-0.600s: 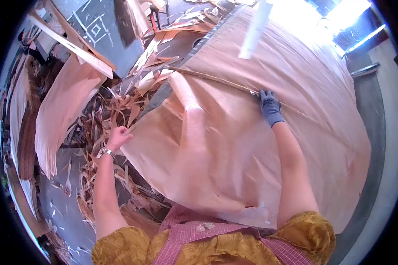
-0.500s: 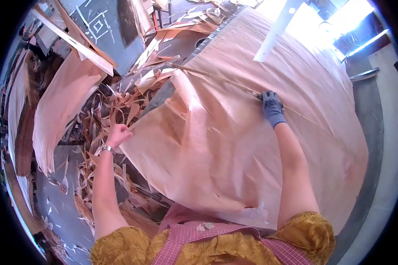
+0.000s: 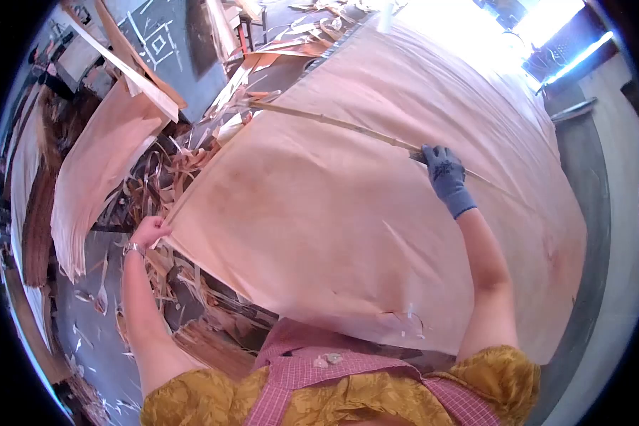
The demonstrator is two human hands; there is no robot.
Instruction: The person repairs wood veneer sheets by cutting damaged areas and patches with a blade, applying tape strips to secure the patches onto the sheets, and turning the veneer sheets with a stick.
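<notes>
A large thin sheet of wood veneer (image 3: 291, 206) lies before me, broad and pale pinkish-tan. My left hand (image 3: 151, 231), bare with a wristwatch, pinches the sheet's left corner. A long, thin bamboo stick (image 3: 319, 118) lies slantwise across the veneer. Over the stick is my right hand (image 3: 445, 174) in a grey glove, its fingers curled around it. A small dark piece (image 3: 417, 156) shows at the gloved fingertips; its kind is unclear. Near the sheet's front edge is a small split with bits of whitish tape (image 3: 408, 323).
Veneer scraps (image 3: 181, 167) lie in a tangled heap left of the sheet. Farther left, a stack of veneer pieces (image 3: 96, 170) hangs or leans. A grey board with white tape marks (image 3: 156, 46) stands behind. A grey surface (image 3: 588, 184) borders the sheet on the right.
My left hand has moved left and toward me with the veneer corner. The sheet's large folds have flattened out. My gloved right hand has shifted slightly right, still at the stick.
</notes>
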